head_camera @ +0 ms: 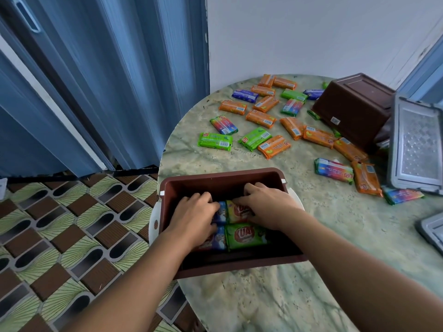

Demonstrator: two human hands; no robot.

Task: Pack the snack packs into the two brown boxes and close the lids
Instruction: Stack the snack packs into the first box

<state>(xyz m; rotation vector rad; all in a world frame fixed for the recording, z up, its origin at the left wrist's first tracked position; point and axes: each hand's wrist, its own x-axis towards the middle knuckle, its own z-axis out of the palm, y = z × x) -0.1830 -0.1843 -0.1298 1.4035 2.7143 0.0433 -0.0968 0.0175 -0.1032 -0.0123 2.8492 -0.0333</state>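
An open brown box stands at the near edge of the round table. Both my hands are inside it. My left hand presses on a blue snack pack. My right hand rests its fingers on a yellow snack pack. A green pack and another blue pack lie in front of them. Several orange, green, blue and rainbow packs lie scattered on the far side of the table. A second brown box lies tipped over at the back right.
A grey lid leans at the right edge, and a corner of another grey lid shows below it. The marble-patterned table stands by a white wall and a blue folding door. Patterned floor lies to the left.
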